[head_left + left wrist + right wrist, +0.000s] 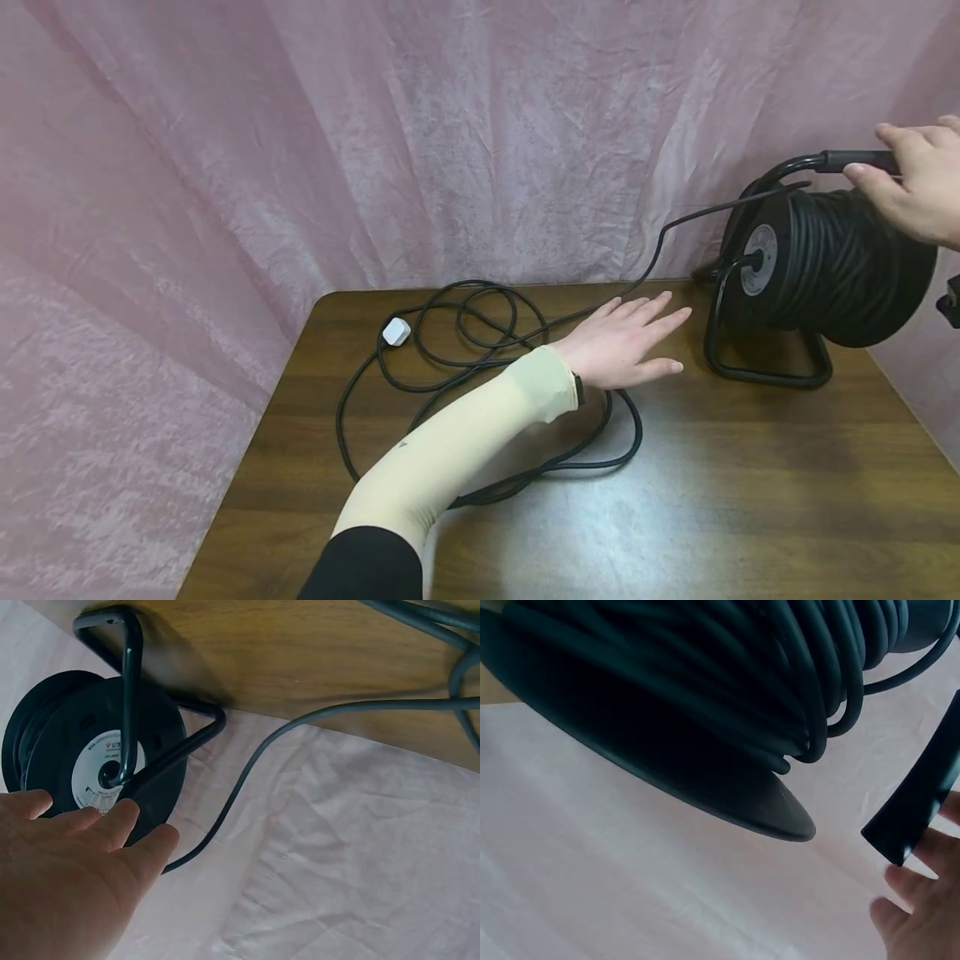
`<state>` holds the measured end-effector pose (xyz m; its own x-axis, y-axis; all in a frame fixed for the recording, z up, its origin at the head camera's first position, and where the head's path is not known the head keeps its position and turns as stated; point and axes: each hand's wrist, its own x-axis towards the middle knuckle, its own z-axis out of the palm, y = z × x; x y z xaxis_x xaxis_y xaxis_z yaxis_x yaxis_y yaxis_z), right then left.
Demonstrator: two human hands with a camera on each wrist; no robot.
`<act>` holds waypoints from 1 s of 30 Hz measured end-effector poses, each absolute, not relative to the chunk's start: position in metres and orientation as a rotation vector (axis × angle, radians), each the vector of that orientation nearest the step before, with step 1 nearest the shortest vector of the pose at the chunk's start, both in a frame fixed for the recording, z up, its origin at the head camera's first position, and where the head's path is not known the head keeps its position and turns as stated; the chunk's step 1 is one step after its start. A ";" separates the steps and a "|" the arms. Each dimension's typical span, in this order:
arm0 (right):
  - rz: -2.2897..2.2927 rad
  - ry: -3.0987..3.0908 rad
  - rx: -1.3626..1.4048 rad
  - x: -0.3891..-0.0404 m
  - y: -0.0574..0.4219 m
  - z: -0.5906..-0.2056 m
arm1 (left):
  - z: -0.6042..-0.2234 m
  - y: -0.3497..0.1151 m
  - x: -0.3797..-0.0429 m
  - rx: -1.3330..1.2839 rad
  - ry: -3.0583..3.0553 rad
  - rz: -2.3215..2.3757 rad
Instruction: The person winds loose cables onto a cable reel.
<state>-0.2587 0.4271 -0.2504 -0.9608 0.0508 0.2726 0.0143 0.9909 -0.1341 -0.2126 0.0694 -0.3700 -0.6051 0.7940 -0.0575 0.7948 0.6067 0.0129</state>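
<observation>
Fingers (670,324) spread, empty on left hand (617,343), extended, perhaps touching handle (855,162) on right hand (927,185); expect a heavy cable reel (840,258), best gripped by that handle.

one reel (847,258); one black cable (638,429); one white plug (396,332); one table (750,483); two hands (622,343) (926,187)

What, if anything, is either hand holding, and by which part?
Nothing appears gripped: the left hand is open, and the right hand is open at the black handle, contact unclear.
</observation>
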 end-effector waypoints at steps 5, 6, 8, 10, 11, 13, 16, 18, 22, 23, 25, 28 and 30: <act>0.125 -2.922 -0.082 -0.262 0.426 -0.251 | -0.367 0.082 -0.212 1.350 2.748 -0.018; 0.122 -2.926 -0.094 -0.262 0.425 -0.251 | -0.367 0.084 -0.212 1.342 2.742 -0.014; 0.118 -2.921 -0.090 -0.263 0.424 -0.251 | -0.368 0.088 -0.213 1.332 2.746 -0.014; 0.121 -2.922 -0.083 -0.264 0.424 -0.251 | -0.368 0.090 -0.215 1.311 2.754 -0.004; 0.117 -2.927 -0.092 -0.264 0.425 -0.251 | -0.368 0.090 -0.217 1.306 2.760 0.001; 0.114 -2.935 -0.103 -0.264 0.425 -0.251 | -0.367 0.091 -0.220 1.290 2.773 0.025; 0.118 -2.936 -0.125 -0.263 0.424 -0.251 | -0.361 0.091 -0.232 1.256 2.795 0.100; 0.108 -2.927 -0.129 -0.261 0.421 -0.250 | -0.355 0.092 -0.242 1.209 2.830 0.180; 0.072 -2.903 -0.091 -0.259 0.414 -0.252 | -0.345 0.096 -0.261 1.088 2.913 0.349; 0.066 -2.901 -0.080 -0.259 0.412 -0.252 | -0.344 0.096 -0.263 1.071 2.929 0.359; 0.079 -2.906 -0.071 -0.258 0.409 -0.252 | -0.344 0.096 -0.267 1.052 2.939 0.352; 0.095 -2.919 -0.079 -0.256 0.403 -0.249 | -0.345 0.095 -0.269 1.053 2.938 0.320; 0.100 -2.936 -0.092 -0.254 0.398 -0.247 | -0.345 0.094 -0.270 1.029 2.926 0.363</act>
